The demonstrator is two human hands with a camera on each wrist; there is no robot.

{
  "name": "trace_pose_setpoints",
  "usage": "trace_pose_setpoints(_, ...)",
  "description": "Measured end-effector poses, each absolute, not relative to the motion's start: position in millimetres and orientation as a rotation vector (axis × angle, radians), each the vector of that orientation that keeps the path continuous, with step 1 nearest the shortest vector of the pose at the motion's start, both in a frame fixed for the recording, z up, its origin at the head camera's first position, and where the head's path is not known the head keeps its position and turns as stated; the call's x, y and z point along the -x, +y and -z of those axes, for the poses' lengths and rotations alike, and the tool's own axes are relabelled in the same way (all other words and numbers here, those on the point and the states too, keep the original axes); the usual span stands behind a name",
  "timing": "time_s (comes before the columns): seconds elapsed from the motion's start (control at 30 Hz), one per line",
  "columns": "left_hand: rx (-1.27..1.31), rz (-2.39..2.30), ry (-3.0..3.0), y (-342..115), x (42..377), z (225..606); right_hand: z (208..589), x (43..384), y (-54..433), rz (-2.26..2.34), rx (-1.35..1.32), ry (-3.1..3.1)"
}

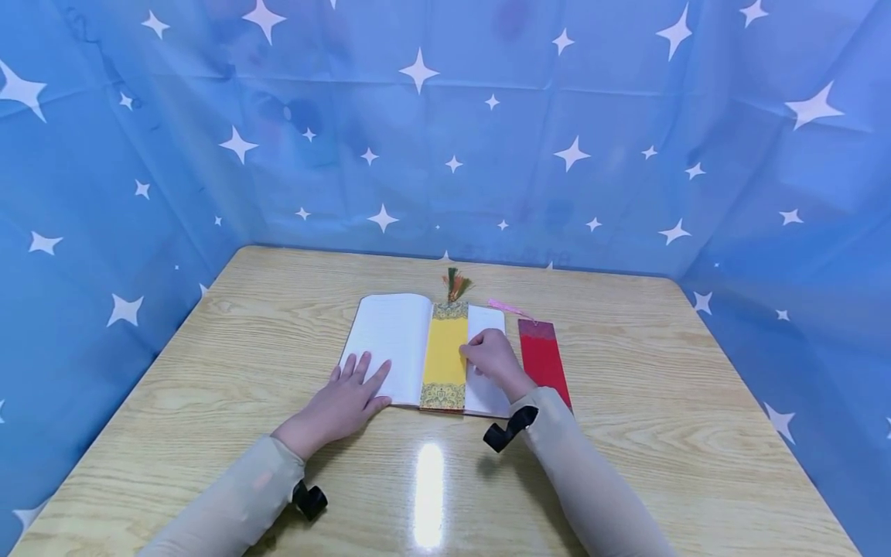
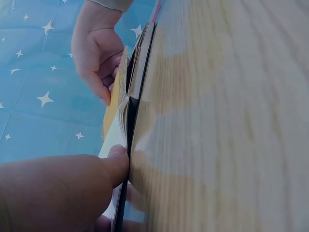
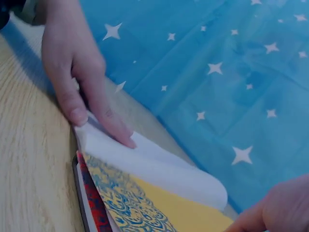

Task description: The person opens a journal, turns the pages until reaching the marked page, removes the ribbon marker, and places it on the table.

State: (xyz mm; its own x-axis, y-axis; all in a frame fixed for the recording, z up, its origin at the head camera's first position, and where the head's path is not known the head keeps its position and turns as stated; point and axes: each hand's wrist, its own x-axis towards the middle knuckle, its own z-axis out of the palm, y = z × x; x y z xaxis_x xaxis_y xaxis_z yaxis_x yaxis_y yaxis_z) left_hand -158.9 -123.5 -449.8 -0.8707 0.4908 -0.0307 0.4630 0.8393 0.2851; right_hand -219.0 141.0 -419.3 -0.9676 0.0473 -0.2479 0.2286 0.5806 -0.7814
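An open book [image 1: 390, 333] with white pages lies in the middle of the table. Along its fold rests a yellow bookmark [image 1: 444, 352] with blue patterned ends and green and orange tassels [image 1: 455, 286] past the top edge. My right hand [image 1: 491, 357] pinches the bookmark's right edge between thumb and forefinger. Fingers spread, my left hand [image 1: 346, 401] presses on the lower left page, its thumb [image 2: 117, 162] at the book's bottom edge. Under the yellow bookmark's end, a red patterned strip [image 3: 95, 198] shows in the right wrist view.
Right of the book lies a red bookmark [image 1: 543, 360] with a pink tassel [image 1: 506, 307], partly behind my right forearm. A blue star-printed cloth [image 1: 445, 116] hangs behind the wooden table [image 1: 244, 340]. Black camera mounts sit on both wrists.
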Motion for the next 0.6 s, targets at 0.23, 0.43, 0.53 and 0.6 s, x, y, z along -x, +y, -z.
trace_pose_setpoints(0.23, -0.767, -0.401, 2.929, -124, 158, 450, 417, 217, 147, 1.559, -0.297, 2.447)
trace_pose_setpoints(0.43, -0.757, -0.391, 2.925, -122, 158, 449, 419, 218, 153, 1.616, -0.408, 2.365)
trace_pose_setpoints(0.53, -0.754, -0.382, 2.928, -122, 158, 449, 422, 219, 157, 1.669, -0.396, 2.307)
trace_pose_setpoints(0.6, -0.754, -0.375, 2.932, -122, 159, 449, 423, 219, 160, 1.726, -0.362, 2.248)
